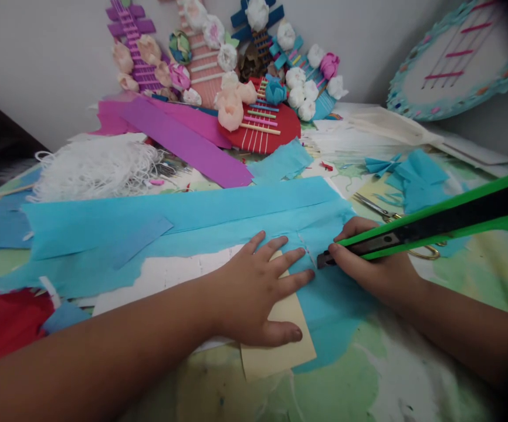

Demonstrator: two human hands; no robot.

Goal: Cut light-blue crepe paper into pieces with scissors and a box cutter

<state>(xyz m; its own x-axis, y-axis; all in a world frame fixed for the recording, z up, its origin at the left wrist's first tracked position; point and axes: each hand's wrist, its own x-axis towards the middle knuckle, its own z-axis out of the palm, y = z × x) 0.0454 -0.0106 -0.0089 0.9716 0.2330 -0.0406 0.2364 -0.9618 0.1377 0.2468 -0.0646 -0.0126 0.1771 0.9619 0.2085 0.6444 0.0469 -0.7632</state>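
My left hand (258,293) lies flat with fingers spread, pressing a beige card (280,346) onto light blue crepe paper (183,220). My right hand (368,264) is closed round a green and black utility knife (434,225). The knife's tip touches the blue paper just beside my left fingertips, at the card's far edge. A short cut line shows in the paper above the tip.
Scissors (381,211) lie behind the knife. White shredded string (95,167), purple paper strips (188,143), red paper (3,322) and more blue scraps (416,176) surround the work. Paper-flower crafts (236,64) and a round decorated plate (456,58) stand against the wall.
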